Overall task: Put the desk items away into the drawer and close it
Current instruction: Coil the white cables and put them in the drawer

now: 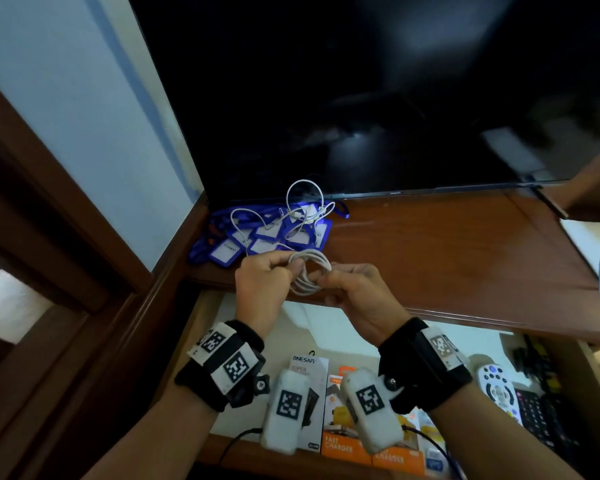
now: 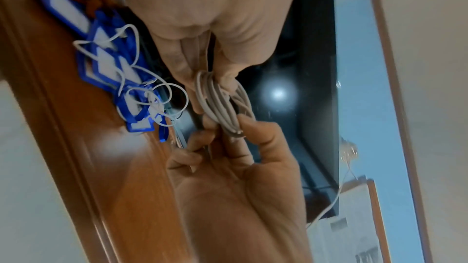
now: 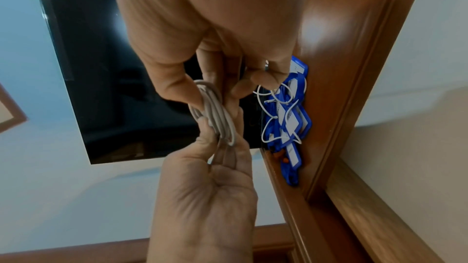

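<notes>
You pinch the coiled white cable (image 1: 307, 273) with left hand (image 1: 262, 289) and right hand (image 1: 355, 296); light, floppy, springy, so grip across all loops at 12 o'clock

Dim indoor light, a glare spot on the dark screen (image 2: 278, 93), wide-angle bending and soft blur at edges.

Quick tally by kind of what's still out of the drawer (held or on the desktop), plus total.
White cables: 2, one coiled cable pinched between left hand and right hand, one loose cable lying on the badge pile.
Blue badge holders: 1 pile; single badges overlap too much to count.
Total: 3 groups.
</notes>
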{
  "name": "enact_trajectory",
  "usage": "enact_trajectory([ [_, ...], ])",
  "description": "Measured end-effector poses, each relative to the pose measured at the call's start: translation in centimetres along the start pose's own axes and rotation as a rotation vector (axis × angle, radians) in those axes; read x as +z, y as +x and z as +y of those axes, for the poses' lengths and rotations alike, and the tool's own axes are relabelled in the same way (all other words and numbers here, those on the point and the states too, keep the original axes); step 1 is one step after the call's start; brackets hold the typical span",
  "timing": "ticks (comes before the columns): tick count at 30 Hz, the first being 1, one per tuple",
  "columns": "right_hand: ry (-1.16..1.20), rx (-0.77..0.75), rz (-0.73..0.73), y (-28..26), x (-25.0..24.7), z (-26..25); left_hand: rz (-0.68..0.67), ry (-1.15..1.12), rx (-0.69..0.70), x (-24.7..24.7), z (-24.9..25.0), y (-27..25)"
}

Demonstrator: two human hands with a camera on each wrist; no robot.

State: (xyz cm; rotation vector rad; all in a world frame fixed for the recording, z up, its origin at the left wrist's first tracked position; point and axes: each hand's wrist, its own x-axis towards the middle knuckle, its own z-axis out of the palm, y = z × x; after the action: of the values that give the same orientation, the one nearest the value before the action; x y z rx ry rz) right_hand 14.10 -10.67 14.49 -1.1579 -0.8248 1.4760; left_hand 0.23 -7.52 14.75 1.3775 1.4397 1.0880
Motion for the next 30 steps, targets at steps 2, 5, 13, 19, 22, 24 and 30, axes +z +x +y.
enact_trajectory([
  [2, 0.013, 0.008, -0.038, 0.0, 0.1, -0.1, 0.008, 0.011, -0.025, -0.2, -0.2, -0.1],
  [5, -0.024, 0.017, -0.073, 0.3, 0.3, -0.2, 0.01, -0.004, -0.085, -0.4, -0.3, 0.1],
  [13, -0.103, 0.049, -0.097, 0.7, 1.5, -0.8, 0.087, -0.146, -0.124, -0.9, -0.3, 0.6],
  [19, -0.098, -0.026, 0.058, 0.9, 2.3, -1.1, 0.056, -0.118, -0.063, -0.7, 0.0, 0.6],
  [22, -0.138, -0.048, 0.101, 1.2, 2.6, -1.0, 0.096, -0.047, -0.019, -0.6, 0.4, 0.7],
  [24, -0.164, -0.054, 0.116, 1.4, 2.5, -0.7, 0.109, 0.003, 0.005, -0.3, 0.5, 0.4],
  [30, -0.091, -0.008, 0.116, 1.3, 1.6, -0.3, -0.029, -0.17, -0.173, -0.4, -0.4, 0.6],
])
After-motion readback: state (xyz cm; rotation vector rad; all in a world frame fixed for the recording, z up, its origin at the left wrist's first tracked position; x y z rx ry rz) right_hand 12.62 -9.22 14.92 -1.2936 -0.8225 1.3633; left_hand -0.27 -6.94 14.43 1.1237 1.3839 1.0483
